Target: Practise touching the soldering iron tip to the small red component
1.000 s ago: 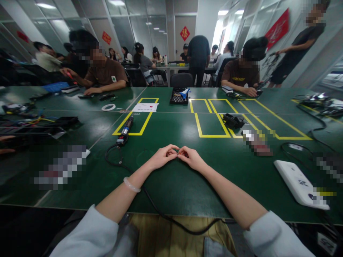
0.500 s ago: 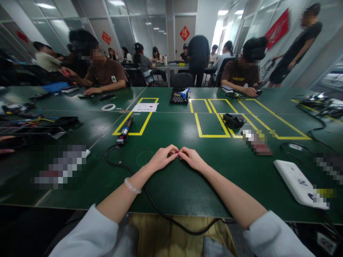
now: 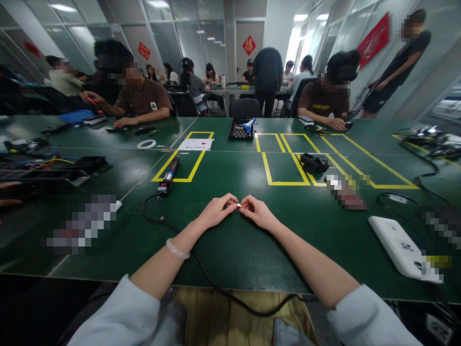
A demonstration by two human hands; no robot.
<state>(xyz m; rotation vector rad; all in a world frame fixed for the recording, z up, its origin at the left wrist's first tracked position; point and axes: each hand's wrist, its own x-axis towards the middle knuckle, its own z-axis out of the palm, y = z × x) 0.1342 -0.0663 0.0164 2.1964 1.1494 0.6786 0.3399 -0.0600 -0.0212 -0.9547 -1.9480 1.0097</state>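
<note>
Just above the green table [image 3: 230, 254], my left hand [image 3: 218, 210] and my right hand [image 3: 257, 211] meet at their fingertips. Both are closed in a pinch on one tiny red and silvery piece [image 3: 239, 205], too small for its kind to show. Most of it is covered by the fingers. A pale bangle [image 3: 177, 250] circles my left wrist. Left of my hands, a dark cylindrical tool with a cable [image 3: 169, 175] lies partly inside a yellow tape outline. Its black cable [image 3: 209, 276] runs beneath my left forearm towards the table's front edge.
Ahead stand a black tray [image 3: 240, 132] with a blue-and-white item and a black block-like part [image 3: 314, 163]. A white paper [image 3: 196, 144] and tape roll [image 3: 146, 144] lie left. A white device [image 3: 401, 247] lies right. Co-workers sit across the table.
My fingertips have parted slightly, and a silvery bit of the small piece now shows between them. The hands otherwise stay in the same place.
</note>
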